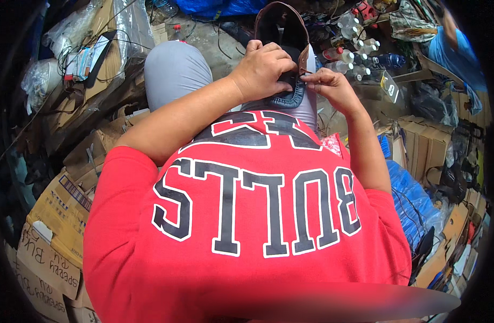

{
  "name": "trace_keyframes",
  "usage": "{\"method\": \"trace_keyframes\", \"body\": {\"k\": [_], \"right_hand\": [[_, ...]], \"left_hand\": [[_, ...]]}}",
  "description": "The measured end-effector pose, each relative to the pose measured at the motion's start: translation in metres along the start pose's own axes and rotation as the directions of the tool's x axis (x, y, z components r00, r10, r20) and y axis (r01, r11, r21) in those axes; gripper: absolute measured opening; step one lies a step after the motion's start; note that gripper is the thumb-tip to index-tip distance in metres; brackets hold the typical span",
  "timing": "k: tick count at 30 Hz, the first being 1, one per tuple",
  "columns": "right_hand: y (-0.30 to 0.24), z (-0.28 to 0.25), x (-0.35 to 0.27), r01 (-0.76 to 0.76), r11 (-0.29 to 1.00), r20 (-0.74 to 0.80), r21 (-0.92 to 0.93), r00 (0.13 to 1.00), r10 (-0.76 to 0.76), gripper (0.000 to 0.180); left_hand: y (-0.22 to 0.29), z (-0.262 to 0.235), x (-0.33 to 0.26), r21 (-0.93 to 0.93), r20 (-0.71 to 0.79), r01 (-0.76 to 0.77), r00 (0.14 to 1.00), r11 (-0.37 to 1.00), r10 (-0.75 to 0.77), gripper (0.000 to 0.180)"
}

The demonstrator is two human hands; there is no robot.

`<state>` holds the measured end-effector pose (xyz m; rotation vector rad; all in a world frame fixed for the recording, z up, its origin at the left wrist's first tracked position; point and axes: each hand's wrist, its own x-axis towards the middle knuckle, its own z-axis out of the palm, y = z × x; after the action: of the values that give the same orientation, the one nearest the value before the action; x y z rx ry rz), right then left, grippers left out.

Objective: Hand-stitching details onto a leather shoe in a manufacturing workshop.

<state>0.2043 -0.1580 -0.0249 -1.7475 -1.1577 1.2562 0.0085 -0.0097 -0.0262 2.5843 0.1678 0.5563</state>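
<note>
A shoe of brown and black leather (pixel 303 46) rests over my right knee, its brown-edged opening pointing away from me. Stitching runs along its black near edge. My left hand (pixel 263 67) lies across the shoe with its fingers curled and thumb bent inward, gripping it. On the shoe's right side, my right hand (pixel 331 87) has thumb and forefinger pinched together beside the brown edge. What sits between those fingertips is too small to make out. Both hands are close together, and the left covers part of the shoe's middle.
Several plastic bottles (pixel 360 56) lie on the floor at the far right. Flattened cardboard and plastic wrap (pixel 104 70) are piled on the left. Cardboard boxes (pixel 53 226) stand near left, and a blue plastic sheet (pixel 411 202) lies at the right. My left knee (pixel 177 70) is bent up.
</note>
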Motion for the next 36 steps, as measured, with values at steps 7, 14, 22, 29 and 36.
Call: {"method": "trace_keyframes", "body": {"k": [7, 14, 22, 29, 36], "right_hand": [[-0.002, -0.001, -0.001, 0.005, 1.000, -0.009, -0.003, 1.000, -0.005, 0.022], [-0.007, -0.008, 0.000, 0.025, 0.999, 0.093, 0.021, 0.995, -0.026, 0.023], [-0.003, -0.009, 0.002, -0.021, 0.996, 0.113, 0.090, 0.994, 0.011, 0.024], [-0.004, -0.011, 0.004, -0.018, 0.997, 0.134, 0.074, 0.991, 0.008, 0.025], [-0.011, -0.018, 0.007, -0.004, 1.000, 0.213, -0.023, 0.977, 0.009, 0.033]], "left_hand": [[0.003, 0.000, -0.002, -0.071, -0.032, 0.036, 0.999, 0.997, -0.038, 0.036], [0.007, 0.001, -0.003, -0.008, 0.107, 0.203, 0.974, 0.979, -0.201, 0.025], [0.009, 0.004, -0.001, -0.111, 0.096, 0.287, 0.956, 0.952, -0.277, 0.013], [0.004, 0.002, 0.001, -0.153, 0.137, 0.327, 0.941, 0.932, -0.308, 0.020], [0.004, -0.002, 0.005, -0.091, 0.189, 0.325, 0.934, 0.941, -0.305, 0.020]]}}
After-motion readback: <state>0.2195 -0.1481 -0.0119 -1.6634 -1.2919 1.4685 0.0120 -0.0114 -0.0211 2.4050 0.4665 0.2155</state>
